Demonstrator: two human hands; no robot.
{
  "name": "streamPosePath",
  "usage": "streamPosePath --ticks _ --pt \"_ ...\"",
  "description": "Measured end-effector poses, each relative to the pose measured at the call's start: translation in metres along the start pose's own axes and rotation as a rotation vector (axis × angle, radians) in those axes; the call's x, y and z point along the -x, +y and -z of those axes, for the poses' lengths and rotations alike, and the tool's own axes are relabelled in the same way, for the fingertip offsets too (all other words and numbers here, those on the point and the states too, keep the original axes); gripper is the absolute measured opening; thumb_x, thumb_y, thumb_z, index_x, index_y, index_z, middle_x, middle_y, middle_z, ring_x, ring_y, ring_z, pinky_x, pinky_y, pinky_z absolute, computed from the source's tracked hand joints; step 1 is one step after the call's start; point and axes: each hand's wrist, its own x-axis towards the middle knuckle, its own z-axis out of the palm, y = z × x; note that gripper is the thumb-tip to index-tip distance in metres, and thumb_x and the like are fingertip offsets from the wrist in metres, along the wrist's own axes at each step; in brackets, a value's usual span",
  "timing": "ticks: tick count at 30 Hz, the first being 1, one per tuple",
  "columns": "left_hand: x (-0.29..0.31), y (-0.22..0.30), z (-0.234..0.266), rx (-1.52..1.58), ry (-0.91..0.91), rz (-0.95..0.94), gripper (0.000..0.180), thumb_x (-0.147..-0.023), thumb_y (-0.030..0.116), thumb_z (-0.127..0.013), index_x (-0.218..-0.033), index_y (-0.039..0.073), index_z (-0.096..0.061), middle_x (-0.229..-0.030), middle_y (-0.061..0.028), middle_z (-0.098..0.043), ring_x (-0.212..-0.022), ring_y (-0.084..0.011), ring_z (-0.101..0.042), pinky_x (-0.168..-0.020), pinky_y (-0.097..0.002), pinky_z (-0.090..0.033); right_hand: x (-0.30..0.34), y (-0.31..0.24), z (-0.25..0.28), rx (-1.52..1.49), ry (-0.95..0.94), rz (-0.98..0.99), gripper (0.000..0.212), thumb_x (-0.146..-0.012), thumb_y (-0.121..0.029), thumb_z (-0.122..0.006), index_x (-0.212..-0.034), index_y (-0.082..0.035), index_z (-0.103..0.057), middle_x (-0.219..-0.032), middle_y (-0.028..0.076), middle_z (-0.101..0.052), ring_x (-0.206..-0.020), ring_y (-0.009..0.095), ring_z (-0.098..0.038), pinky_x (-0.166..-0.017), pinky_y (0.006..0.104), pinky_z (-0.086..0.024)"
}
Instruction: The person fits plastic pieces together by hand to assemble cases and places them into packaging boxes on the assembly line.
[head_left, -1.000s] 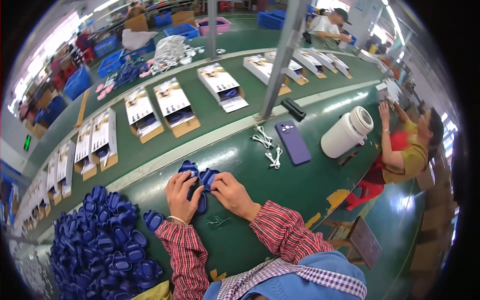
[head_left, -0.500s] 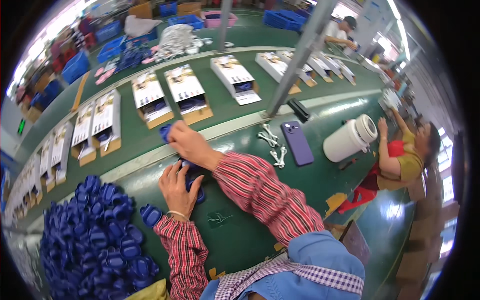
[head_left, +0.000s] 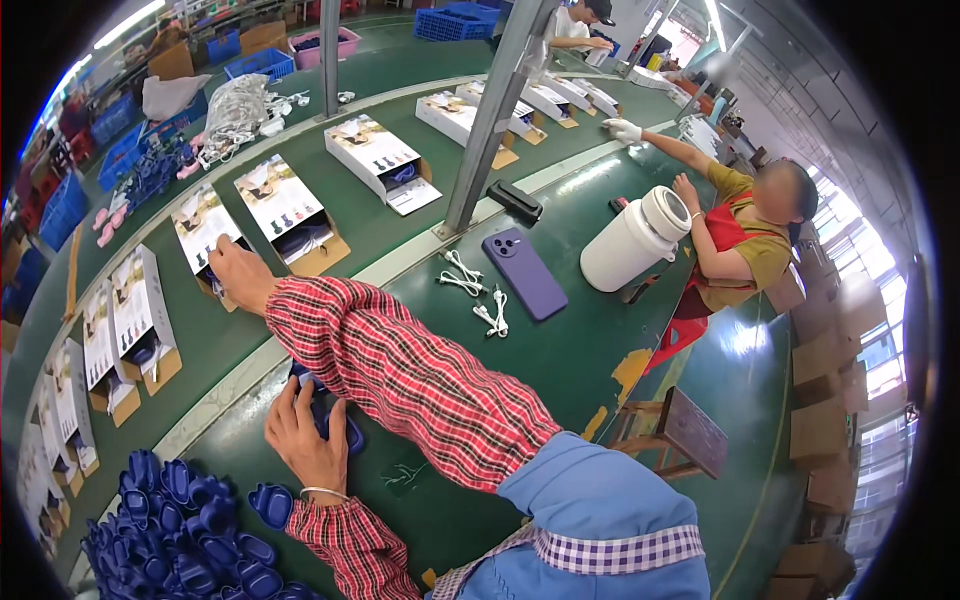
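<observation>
My right hand point(head_left: 243, 274) reaches across to a printed white box point(head_left: 203, 222) on the belt. Its fingers are bent together at the box's open near end; what they hold is hidden. On the green table my left hand point(head_left: 308, 440) lies with fingers stretched over dark blue molded pieces point(head_left: 354, 436), partly covering them. Another blue piece point(head_left: 270, 505) sits beside my left wrist. A large heap of the same blue pieces point(head_left: 180, 540) fills the table's lower left.
More open boxes point(head_left: 285, 210) line the green belt point(head_left: 375, 235). A metal post point(head_left: 490, 130) rises at its edge. Right of my arm lie white cables point(head_left: 490, 312), a purple phone point(head_left: 525, 272), a black object point(head_left: 516, 202) and a white jug point(head_left: 632, 242). A co-worker point(head_left: 735, 225) stands at the right.
My right hand, which held a blue piece near the belt's edge, has moved left and away to a box end. My left hand stays over the blue pieces. The view has shifted.
</observation>
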Motion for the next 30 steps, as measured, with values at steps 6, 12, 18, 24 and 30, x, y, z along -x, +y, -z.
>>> streamPosePath --ticks 6,12,18,24,30 --pt "0.004 -0.011 -0.001 0.037 0.053 0.055 0.044 -0.084 0.021 -0.078 -0.121 0.002 -0.063 -0.135 -0.0158 -0.056 -0.127 -0.0364 -0.049 -0.108 -0.0487 -0.037 0.041 0.002 -0.003 -0.36 0.159 0.235 0.039 -0.083 0.001 -0.064 -0.12 0.002 -0.051 -0.13 0.028 -0.042 -0.115 0.047 -0.054 -0.097 0.0456 -0.048" --pt "0.003 -0.03 0.009 -0.106 0.297 0.09 0.035 -0.093 0.019 -0.068 -0.121 -0.001 -0.063 -0.134 -0.0211 -0.054 -0.125 -0.04 -0.048 -0.106 -0.0507 -0.038 0.162 -0.031 0.047 -0.313 0.075 0.432 0.021 -0.082 -0.015 -0.072 -0.096 -0.003 -0.062 -0.104 0.014 -0.057 -0.101 0.034 -0.055 -0.09 0.0433 -0.047" --pt "0.011 -0.042 0.027 -0.231 0.269 0.052 0.034 -0.097 0.023 -0.063 -0.121 -0.001 -0.065 -0.132 -0.0213 -0.058 -0.126 -0.0384 -0.05 -0.107 -0.0491 -0.038 0.198 -0.072 0.048 -0.298 0.19 0.259 0.024 -0.082 -0.02 -0.072 -0.094 -0.003 -0.061 -0.104 0.011 -0.058 -0.107 0.031 -0.053 -0.092 0.0418 -0.047" --pt "0.028 -0.017 0.086 -0.721 0.22 0.002 0.055 -0.094 0.047 -0.065 -0.127 0.003 -0.06 -0.14 -0.0216 -0.052 -0.127 -0.0448 -0.05 -0.1 -0.0544 -0.044 0.229 -0.069 0.086 -0.32 0.141 0.232 0.04 -0.076 -0.024 -0.078 -0.101 -0.001 -0.056 -0.115 0.016 -0.054 -0.113 0.035 -0.051 -0.101 0.0443 -0.044" --pt "0.076 -0.026 0.122 -0.83 0.104 0.119 0.082 -0.082 0.078 -0.059 -0.138 0.017 -0.056 -0.15 -0.0183 -0.046 -0.132 -0.0539 -0.042 -0.097 -0.0696 -0.041 0.231 -0.069 0.078 -0.254 0.166 0.162 0.019 -0.078 -0.006 -0.064 -0.093 0.003 -0.059 -0.118 0.018 -0.053 -0.117 0.035 -0.049 -0.101 0.0429 -0.045"
